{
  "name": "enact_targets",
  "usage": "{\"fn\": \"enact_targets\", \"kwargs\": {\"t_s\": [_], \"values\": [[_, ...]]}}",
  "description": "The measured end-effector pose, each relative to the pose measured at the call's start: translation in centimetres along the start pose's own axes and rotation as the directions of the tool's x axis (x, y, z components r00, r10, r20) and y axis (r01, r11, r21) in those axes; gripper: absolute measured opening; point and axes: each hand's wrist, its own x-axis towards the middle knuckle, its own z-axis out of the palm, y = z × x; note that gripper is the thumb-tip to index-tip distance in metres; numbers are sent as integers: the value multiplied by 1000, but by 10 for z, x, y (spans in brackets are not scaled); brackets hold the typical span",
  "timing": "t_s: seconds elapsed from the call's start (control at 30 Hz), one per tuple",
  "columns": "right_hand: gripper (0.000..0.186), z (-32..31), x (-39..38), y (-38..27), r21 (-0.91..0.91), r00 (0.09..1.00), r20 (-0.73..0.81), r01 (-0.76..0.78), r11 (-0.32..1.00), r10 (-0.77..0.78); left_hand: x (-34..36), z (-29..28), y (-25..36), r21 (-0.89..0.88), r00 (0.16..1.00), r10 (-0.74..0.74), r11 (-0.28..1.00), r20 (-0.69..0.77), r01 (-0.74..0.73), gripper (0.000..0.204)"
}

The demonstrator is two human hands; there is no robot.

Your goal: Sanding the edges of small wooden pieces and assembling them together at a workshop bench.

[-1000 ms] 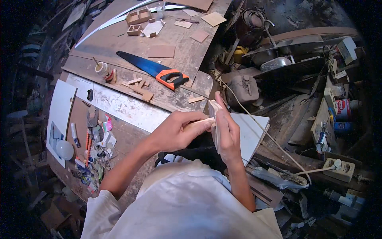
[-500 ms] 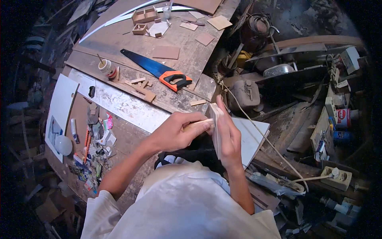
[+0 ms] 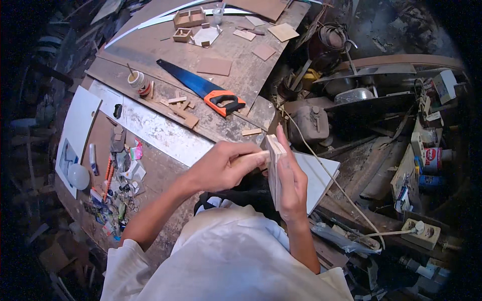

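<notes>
My right hand (image 3: 292, 188) holds a flat wooden panel (image 3: 274, 173) on edge, its palm and fingers laid along the right face. Pale layers show at the panel's top edge. My left hand (image 3: 228, 163) is closed in a pinch on a small pale wood strip (image 3: 266, 153), whose end meets the panel near its upper part. Most of the strip is hidden by the fingers. Beyond my hands on the bench lies a handsaw (image 3: 198, 85) with an orange and black handle. A short wood strip (image 3: 251, 132) rests just past the panel.
Left of the saw stand a glue tub (image 3: 139, 83) with a stick in it and several wood offcuts (image 3: 183, 113). Farther back are a small wooden box (image 3: 189, 18) and thin panels. A white board (image 3: 316, 175) and a cable (image 3: 346, 193) lie right of my right hand.
The view has shifted slightly. My right hand and the panel have moved a little to the right and nearer to me; the left hand keeps its pinch on the strip.
</notes>
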Motion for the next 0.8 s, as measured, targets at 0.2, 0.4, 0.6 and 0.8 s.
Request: {"fn": "enact_targets", "kwargs": {"t_s": [0.2, 0.4, 0.6, 0.8], "values": [[48, 7, -1, -3, -5, 999, -44, 22, 1000, -22, -1, 0, -6, -46, 996, 75, 996, -46, -78, 24], [48, 7, 1, 1, 15, 999, -29, 30, 999, -29, -4, 0, -4, -29, 996, 63, 997, -56, -65, 24], [52, 5, 9, 9, 0, 1000, -14, -2, 1000, 2, 0, -4, -1, -37, 999, 44, 998, -21, -45, 25], [49, 8, 5, 8, 61, 999, -51, 17, 998, -14, 0, -3, -3, -15, 1000, 19, 1000, -19, -19, 24]]}}
